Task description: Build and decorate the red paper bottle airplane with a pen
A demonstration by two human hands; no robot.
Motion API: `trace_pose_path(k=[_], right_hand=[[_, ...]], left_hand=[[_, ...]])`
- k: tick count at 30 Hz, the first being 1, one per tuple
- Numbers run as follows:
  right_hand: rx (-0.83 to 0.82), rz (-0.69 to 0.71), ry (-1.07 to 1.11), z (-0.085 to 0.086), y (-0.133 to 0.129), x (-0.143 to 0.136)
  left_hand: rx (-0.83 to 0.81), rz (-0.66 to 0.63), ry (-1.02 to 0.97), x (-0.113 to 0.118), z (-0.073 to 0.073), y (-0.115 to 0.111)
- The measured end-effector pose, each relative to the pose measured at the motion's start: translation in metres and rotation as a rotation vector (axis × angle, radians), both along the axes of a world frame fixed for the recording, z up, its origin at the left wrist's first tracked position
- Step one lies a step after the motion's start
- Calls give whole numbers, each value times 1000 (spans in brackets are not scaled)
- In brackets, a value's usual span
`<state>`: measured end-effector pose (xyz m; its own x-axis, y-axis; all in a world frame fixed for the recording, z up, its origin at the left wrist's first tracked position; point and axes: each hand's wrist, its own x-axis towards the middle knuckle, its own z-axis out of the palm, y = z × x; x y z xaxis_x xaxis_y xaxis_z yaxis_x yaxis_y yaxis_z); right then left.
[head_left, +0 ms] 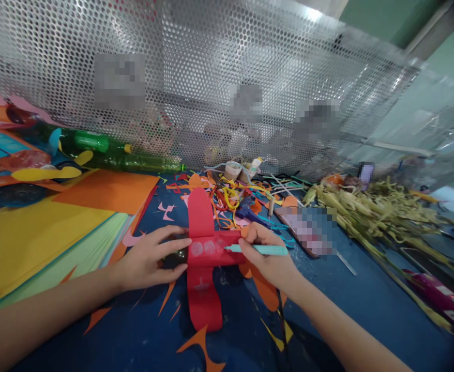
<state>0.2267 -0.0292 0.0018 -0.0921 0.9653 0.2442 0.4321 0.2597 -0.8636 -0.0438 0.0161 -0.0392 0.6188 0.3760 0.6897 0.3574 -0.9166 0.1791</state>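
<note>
A red paper airplane (203,276) lies across the middle of the blue table, its wings pointing away from and towards me. Pale round marks run along its body, and there is a small star-like mark on the near wing. My left hand (155,256) grips its left end, where a dark, shiny rounded part shows between thumb and fingers. In my right hand (263,253) is a light blue marker pen (268,250), its tip at the last round mark on the body. An orange paper piece (263,287) lies partly under my right wrist.
Coloured paper sheets (44,237) are stacked at the left, with green plastic bottles (106,150) behind. Paper scraps (230,199) and blue scissors (252,216) lie beyond the airplane. A phone (304,230) and dried husks (351,212) are to the right. A perforated metal screen (196,67) stands behind.
</note>
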Motion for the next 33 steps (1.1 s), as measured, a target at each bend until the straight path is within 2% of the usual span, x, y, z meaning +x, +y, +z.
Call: trace_pose_path(k=[6, 10, 12, 14, 16, 18, 20, 22, 24, 33], right_hand=[[56, -16, 46, -2, 2, 1], [223, -39, 137, 4, -5, 1], [391, 6, 15, 7, -10, 3], [621, 74, -209, 9, -14, 4], [743, 53, -342, 10, -14, 5], [660, -54, -295, 11, -11, 6], [464, -134, -159, 12, -6, 7], [297, -135, 0, 13, -2, 8], [202, -119, 111, 13, 1, 8], [76, -132, 117, -5, 10, 9]], left_hand=[[-9, -4, -1, 0, 0, 0], [-45, 5, -17, 1, -1, 0], [-65, 9, -21, 1, -2, 1], [-69, 11, -19, 2, -3, 2], [-64, 13, -21, 2, -3, 2], [-61, 14, -26, 2, -3, 2], [-62, 11, -30, 2, -2, 2], [-70, 7, -29, 2, -1, 1], [-73, 6, -24, 2, -1, 1], [-50, 24, -17, 0, -4, 1]])
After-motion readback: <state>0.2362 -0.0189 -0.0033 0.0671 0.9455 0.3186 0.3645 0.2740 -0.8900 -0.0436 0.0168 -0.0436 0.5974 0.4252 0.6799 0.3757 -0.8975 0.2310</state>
